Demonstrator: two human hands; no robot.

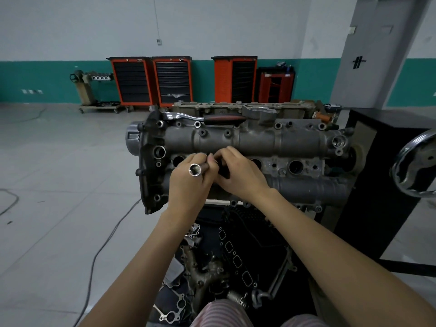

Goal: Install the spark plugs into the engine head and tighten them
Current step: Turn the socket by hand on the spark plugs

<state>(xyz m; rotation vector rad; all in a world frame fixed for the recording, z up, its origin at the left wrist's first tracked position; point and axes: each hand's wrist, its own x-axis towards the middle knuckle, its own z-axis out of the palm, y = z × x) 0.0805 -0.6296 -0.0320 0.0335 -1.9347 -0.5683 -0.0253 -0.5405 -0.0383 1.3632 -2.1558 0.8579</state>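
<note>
Two hands meet over grey cast-metal engine head (pixel 257 140), above second plug well. Left hand (pixel 188 185) grips chrome tubular plug socket (pixel 195 170); right hand (pixel 238 174) pinches at its far end, spark plug hidden. Advice: seat plug squarely in socket, start threads by fingers before red-handled ratchet (pixel 207 118).

Black stand (pixel 377 185) bearing engine head (pixel 295 142); ratchet (pixel 212 118) atop.
</note>
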